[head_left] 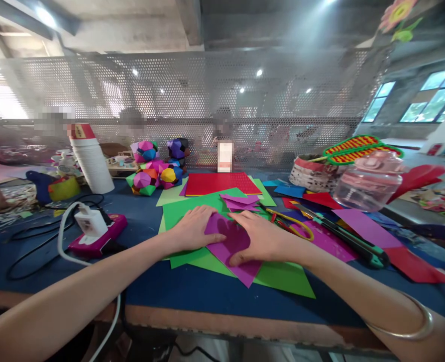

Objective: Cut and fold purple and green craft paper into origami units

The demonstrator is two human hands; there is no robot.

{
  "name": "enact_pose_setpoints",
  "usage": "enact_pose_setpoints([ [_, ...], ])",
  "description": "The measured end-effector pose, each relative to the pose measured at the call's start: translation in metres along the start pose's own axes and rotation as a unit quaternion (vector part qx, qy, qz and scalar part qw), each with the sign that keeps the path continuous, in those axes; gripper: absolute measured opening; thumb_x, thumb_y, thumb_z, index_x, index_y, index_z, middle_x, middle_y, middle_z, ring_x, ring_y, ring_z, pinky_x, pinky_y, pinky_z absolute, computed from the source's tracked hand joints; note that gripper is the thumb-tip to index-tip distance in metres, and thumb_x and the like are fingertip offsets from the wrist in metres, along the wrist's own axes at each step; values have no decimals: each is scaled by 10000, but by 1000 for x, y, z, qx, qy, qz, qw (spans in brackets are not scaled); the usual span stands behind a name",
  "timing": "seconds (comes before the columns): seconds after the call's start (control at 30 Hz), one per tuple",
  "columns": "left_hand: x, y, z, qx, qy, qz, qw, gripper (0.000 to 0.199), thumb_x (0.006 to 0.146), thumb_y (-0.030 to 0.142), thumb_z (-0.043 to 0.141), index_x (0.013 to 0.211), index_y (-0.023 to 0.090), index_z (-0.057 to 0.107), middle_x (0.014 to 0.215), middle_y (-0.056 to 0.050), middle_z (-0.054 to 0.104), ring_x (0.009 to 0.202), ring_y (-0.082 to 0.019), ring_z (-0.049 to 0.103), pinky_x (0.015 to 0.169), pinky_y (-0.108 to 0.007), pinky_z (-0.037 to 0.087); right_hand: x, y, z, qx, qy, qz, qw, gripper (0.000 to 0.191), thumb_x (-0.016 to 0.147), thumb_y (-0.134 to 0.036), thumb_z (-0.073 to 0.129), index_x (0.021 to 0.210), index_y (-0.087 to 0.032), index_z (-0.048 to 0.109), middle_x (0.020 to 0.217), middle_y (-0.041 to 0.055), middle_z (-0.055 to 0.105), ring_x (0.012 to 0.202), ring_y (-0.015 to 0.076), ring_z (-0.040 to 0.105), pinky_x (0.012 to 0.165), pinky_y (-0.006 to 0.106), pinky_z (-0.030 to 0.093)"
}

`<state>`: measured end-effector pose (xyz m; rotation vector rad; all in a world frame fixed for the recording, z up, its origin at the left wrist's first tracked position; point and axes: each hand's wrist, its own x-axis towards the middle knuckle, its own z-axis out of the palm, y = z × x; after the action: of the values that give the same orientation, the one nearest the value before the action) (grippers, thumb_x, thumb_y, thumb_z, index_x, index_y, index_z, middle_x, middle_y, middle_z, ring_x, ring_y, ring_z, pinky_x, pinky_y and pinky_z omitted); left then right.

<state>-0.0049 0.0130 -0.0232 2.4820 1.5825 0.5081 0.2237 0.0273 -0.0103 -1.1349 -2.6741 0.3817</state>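
A purple sheet of paper (pixel 232 241) lies slantwise over green sheets (pixel 192 257) in front of me. My left hand (pixel 196 229) rests on its left edge, thumb stretched across the paper and away from the fingers. On the right side, my right hand (pixel 263 239) curves over the same sheet with thumb and fingers spread wide apart. Both hands are open and touch the paper from above. Just beyond them sit small folded purple pieces (pixel 239 202). Yellow-handled scissors (pixel 301 231) lie right of my right hand, beside a green-and-black utility knife (pixel 352 239).
Red sheets (pixel 222 184) lie farther back, near colourful folded-paper balls (pixel 152 168). Stacked paper cups (pixel 94 163) and a magenta power strip (pixel 102 239) with cables stand left. A clear bottle (pixel 369 183) and a woven basket (pixel 309 173) stand right. A perforated screen (pixel 192 100) rises behind.
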Motion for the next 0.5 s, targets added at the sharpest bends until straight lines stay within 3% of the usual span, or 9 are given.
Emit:
enact_pose_setpoints([
  [0.1, 0, 1, 0, 5, 1, -16, 1000, 597, 849, 571, 629, 1297, 193, 514, 1326, -143, 555, 1226, -362, 514, 1026, -525, 399, -4, -6, 1, 10, 22, 28, 999, 1153, 591, -684, 802, 1527, -162, 375, 1423, 233, 506, 1293, 442, 481, 958, 518, 452],
  [0.17, 0, 2, 0, 4, 3, -26, 1000, 604, 847, 567, 629, 1302, 186, 515, 1321, -153, 552, 1214, -366, 521, 1021, -523, 405, -6, -9, 3, 20, 43, 44, 998, 1093, 584, -626, 837, 1485, -156, 436, 1323, 224, 576, 1201, 430, 547, 880, 477, 482],
  [0.27, 1, 4, 0, 7, 7, -32, 999, 651, 842, 572, 630, 1331, 161, 503, 1324, -170, 556, 1206, -369, 527, 1020, -515, 412, -8, -15, 3, 29, 56, 66, 996, 876, 587, -572, 859, 1313, -162, 589, 1181, 189, 636, 1047, 392, 614, 776, 421, 488],
  [0.37, 2, 3, -1, 13, 14, -33, 999, 702, 825, 588, 642, 1352, 147, 496, 1345, -175, 558, 1235, -376, 510, 1043, -514, 394, -8, -19, 0, 17, 19, 76, 997, 636, 657, -577, 817, 1120, -171, 655, 1061, 148, 665, 960, 354, 630, 752, 400, 468],
  [0.5, 3, -4, 0, 22, 33, -57, 998, 722, 796, 607, 666, 1328, 141, 523, 1340, -180, 567, 1259, -384, 492, 1065, -515, 371, -7, -18, -3, -12, 20, 66, 998, 707, 655, -637, 798, 1152, -157, 642, 1138, 163, 636, 1061, 365, 589, 826, 414, 461],
])
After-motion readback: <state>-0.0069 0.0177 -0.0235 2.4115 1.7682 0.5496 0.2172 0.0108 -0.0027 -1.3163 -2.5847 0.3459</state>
